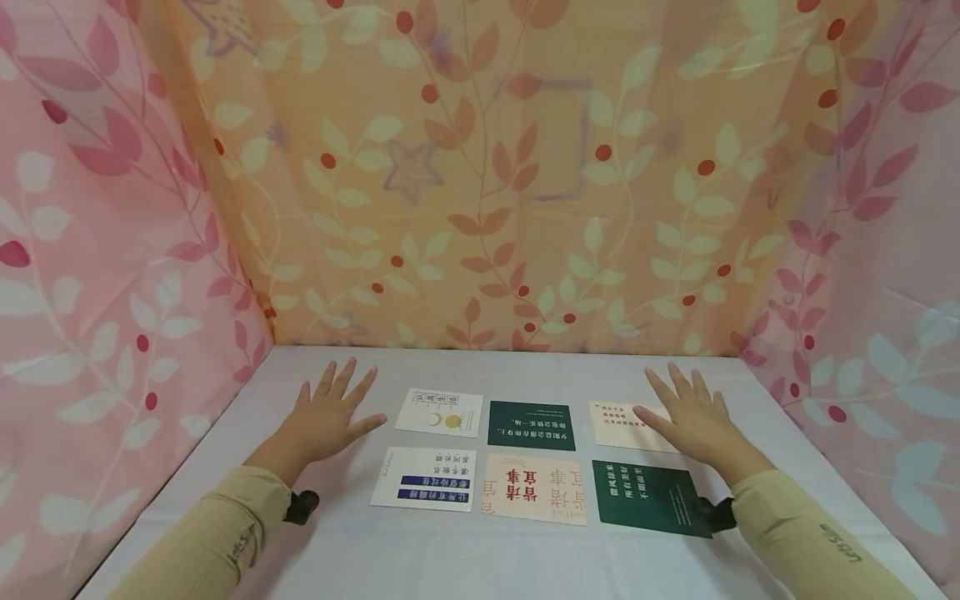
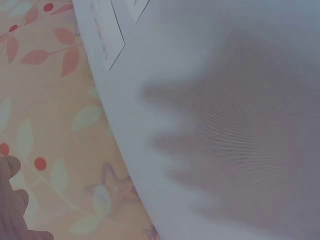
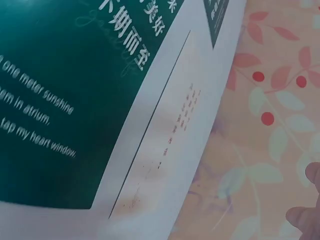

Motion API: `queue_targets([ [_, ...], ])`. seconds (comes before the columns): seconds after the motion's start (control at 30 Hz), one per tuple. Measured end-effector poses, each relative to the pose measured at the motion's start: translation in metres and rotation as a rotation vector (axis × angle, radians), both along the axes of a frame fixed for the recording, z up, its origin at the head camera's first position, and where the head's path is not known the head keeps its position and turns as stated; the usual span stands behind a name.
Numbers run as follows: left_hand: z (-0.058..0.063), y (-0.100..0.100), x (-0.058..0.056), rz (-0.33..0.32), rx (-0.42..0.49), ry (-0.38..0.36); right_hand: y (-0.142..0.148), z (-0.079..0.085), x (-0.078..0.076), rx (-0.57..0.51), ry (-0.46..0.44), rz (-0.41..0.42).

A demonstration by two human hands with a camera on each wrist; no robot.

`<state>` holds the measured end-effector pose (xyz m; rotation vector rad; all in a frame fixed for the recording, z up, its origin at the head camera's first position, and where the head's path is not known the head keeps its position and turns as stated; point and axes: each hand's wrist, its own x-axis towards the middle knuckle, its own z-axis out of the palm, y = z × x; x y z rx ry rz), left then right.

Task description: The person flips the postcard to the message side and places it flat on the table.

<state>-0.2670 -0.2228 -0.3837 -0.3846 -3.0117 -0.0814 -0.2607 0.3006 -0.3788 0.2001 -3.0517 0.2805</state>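
My left hand (image 1: pixel 326 421), fingers spread and holding nothing, hovers left of the cards; its shadow shows in the left wrist view. My right hand (image 1: pixel 697 425) is spread likewise at the right, partly covering a cream card (image 1: pixel 618 425) in the back row. That row also has a white card with a sun and moon (image 1: pixel 438 412) and a dark green card (image 1: pixel 531 426). In front lie a white card with blue bars (image 1: pixel 423 479), a cream card with red characters (image 1: pixel 534 489) and another green card (image 1: pixel 651 497), nearest the right wrist.
A white cloth (image 1: pixel 337 550) covers the table. Behind it hangs an orange leaf-patterned curtain (image 1: pixel 480 183), with pink patterned curtains at the left (image 1: pixel 112 250) and right (image 1: pixel 862 275). A small black object (image 1: pixel 302 507) sits at the left cuff.
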Motion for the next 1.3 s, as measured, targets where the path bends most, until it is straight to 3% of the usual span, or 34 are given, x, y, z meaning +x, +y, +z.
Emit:
queue_targets([
  [0.17, -0.003, -0.003, -0.002, 0.002, 0.038, -0.003, -0.005, 0.0, -0.006, -0.008, 0.024, 0.01],
  [0.4, -0.005, -0.003, -0.002, -0.004, 0.108, -0.03, -0.018, 0.004, -0.013, -0.108, 0.063, 0.023],
  [0.63, -0.001, 0.001, -0.003, -0.062, 0.157, -0.008, -0.029, 0.007, -0.017, -0.177, 0.05, 0.038],
  [0.83, 0.0, 0.003, -0.005, -0.082, 0.241, -0.02, -0.041, 0.004, -0.017, -0.269, 0.045, 0.058],
  [1.07, -0.008, 0.0, -0.013, -0.085, 0.379, -0.043, -0.053, -0.001, -0.021, -0.334, 0.062, 0.087],
  [1.3, -0.006, 0.007, -0.012, -0.078, 0.491, -0.07, -0.061, -0.006, -0.024, -0.383, 0.07, 0.069],
])
